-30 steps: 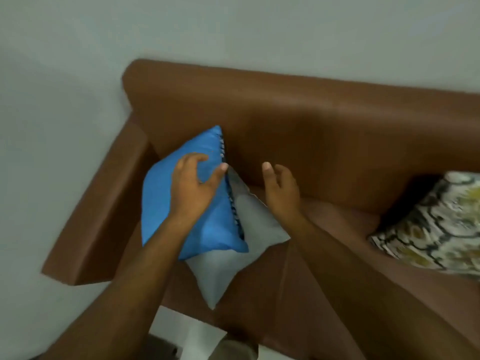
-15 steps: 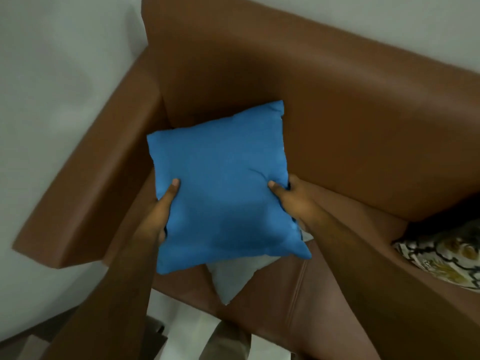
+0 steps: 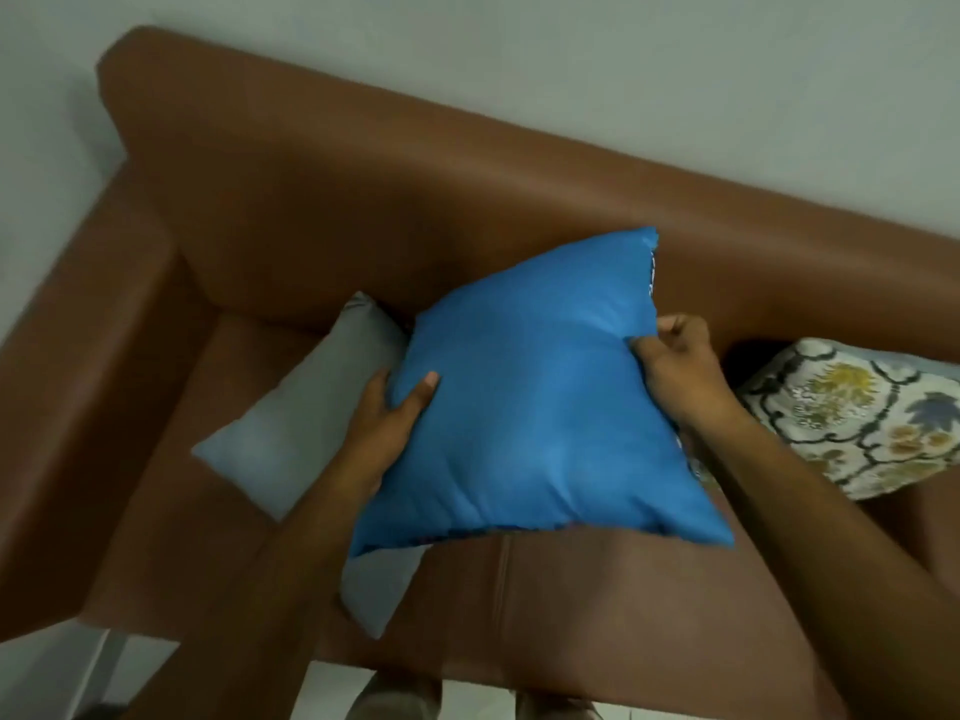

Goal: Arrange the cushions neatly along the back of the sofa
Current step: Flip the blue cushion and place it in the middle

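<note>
A blue cushion (image 3: 535,402) is held up above the seat of a brown leather sofa (image 3: 395,189), in front of its backrest. My left hand (image 3: 387,423) grips the cushion's left edge, thumb on its face. My right hand (image 3: 680,366) pinches its right edge near the top corner. A grey cushion (image 3: 306,413) lies flat on the seat to the left, partly under the blue one. A floral patterned cushion (image 3: 857,418) lies on the seat at the right.
The sofa's left armrest (image 3: 88,345) runs along the left side. A pale wall (image 3: 623,70) stands directly behind the backrest. Light floor (image 3: 78,678) shows below the seat's front edge.
Both hands took hold of the blue cushion, lifted it off the grey one and carried it to the right, away from the armrest corner. The grey cushion is uncovered at the left.
</note>
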Available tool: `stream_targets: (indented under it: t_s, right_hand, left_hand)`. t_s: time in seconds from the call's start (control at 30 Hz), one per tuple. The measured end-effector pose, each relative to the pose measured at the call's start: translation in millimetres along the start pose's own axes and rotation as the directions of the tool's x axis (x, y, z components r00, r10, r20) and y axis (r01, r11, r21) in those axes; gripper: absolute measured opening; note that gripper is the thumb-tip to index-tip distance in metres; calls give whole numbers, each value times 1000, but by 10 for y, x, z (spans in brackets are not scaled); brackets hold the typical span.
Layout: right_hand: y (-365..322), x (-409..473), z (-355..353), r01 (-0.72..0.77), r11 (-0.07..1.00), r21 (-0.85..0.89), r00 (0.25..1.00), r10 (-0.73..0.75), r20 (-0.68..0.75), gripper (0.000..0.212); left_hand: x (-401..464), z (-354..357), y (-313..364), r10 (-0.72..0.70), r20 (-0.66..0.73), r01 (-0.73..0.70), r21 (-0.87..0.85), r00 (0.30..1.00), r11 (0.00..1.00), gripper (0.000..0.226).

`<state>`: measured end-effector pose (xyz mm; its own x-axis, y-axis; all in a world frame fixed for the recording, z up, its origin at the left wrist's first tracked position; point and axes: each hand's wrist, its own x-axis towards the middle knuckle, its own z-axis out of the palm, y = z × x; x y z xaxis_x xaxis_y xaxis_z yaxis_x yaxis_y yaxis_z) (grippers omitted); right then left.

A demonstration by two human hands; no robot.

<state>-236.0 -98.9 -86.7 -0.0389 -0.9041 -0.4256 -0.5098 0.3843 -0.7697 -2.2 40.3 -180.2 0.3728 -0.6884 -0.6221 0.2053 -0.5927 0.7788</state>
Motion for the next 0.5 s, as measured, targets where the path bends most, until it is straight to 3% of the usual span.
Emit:
stream_targets:
  t_s: [0.07,0.1,0.17,0.2,0.3,0.37,0.43,0.5]
  right_hand:
    - [-154,-4,-111,-13,989,144,998,22,-62,35]
    - [-212,-38,-115,-32,975,218,996,50,-77,35]
    - [-267,-128,-53,-95,943,320,992,118,-54,37]
    - [-263,-175,1,-132,919,370,988,153,-28,40]
    - [-199,-256,123,-240,841,486,968,248,49,40]
    - [-174,-300,142,-288,805,518,956,276,102,36]
    - [-158,-311,118,-301,789,536,953,272,135,33]
    - [-201,-339,18,-301,777,553,953,257,158,31]
  left_hand:
    - [-87,189,133,42,108,-51,81,993,995,96]
    - [-149,281,196,81,130,-93,88,988,992,86]
    - [-324,406,246,168,100,-171,28,981,985,41]
    - [-410,429,225,218,87,-217,-19,972,976,42]
    - [-589,433,11,284,126,-279,-59,950,959,121]
    - [-630,437,-181,202,100,-209,56,974,976,147]
    - [-615,439,-337,48,44,-53,106,998,993,158]
    - [-565,422,-446,-171,-26,168,-88,985,982,141]
